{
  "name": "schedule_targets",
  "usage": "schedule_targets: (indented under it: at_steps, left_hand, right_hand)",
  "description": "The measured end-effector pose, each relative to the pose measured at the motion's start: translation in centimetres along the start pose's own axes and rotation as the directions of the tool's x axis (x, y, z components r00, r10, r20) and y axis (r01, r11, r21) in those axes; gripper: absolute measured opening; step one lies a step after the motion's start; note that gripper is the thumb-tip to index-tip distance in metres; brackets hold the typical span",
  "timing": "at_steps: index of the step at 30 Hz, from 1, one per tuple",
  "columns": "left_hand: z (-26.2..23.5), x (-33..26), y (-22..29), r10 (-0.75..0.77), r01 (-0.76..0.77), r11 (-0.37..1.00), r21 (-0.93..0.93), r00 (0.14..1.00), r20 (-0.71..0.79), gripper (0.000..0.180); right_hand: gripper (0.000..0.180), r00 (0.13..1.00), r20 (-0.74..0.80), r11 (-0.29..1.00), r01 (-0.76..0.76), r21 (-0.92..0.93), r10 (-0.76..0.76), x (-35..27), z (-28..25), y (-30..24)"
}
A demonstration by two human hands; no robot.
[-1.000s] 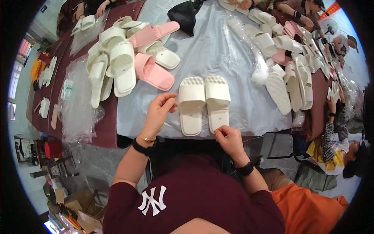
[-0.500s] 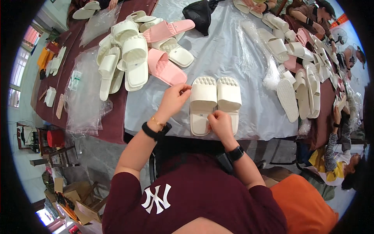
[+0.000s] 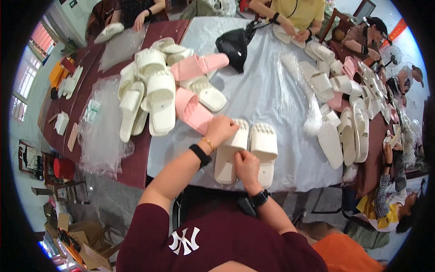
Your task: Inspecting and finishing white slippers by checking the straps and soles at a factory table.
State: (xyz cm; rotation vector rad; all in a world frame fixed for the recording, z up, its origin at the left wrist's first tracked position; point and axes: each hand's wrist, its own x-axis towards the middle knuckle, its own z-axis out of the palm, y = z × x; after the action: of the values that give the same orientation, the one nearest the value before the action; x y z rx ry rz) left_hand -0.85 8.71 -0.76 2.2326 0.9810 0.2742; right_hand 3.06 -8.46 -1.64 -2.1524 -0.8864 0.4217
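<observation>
A pair of white slide slippers lies in front of me, toes pointing away: the left slipper [image 3: 225,168] and the right slipper [image 3: 264,147]. My left hand [image 3: 221,128] reaches over the left slipper's strap near the toe, fingers curled closed on it and hiding part of the strap. At the same slipper's inner edge, just below the strap, my right hand [image 3: 247,167] is closed with its fingertips against it. The left slipper leans slightly, with a narrow gap between it and the right one. A pink slipper [image 3: 192,111] lies just beyond my left hand.
White slippers [image 3: 161,97] and pink ones are heaped left of centre, beside clear plastic bags [image 3: 102,131]. A black bag [image 3: 233,50] lies at the far middle. More slippers [image 3: 331,140] crowd the right side. Co-workers sit around the table, one in a yellow top [image 3: 303,13].
My left hand has moved from beside the pair onto the left slipper. That slipper has shifted and tilted, parting slightly from the right one. The whole view has tipped, showing more of the far side.
</observation>
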Motion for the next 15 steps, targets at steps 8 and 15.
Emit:
schedule_targets:
  at_steps: [8, 15]
  left_hand:
    - [0.0, -1.3, 0.1, -0.043, -0.03, 0.92, -0.391, 0.984, -0.175, 0.028]
    - [-3.1, 0.5, 2.3, 0.071, -0.197, 0.91, -0.365, 0.941, -0.332, 0.027]
  right_hand:
    - [0.021, 0.977, 0.199, 0.995, -0.083, 0.046, 0.072, -3.1, -5.0, -0.2]
    - [0.003, 0.888, -0.134, 0.84, 0.353, -0.411, -0.439, -2.9, -12.5, 1.5]
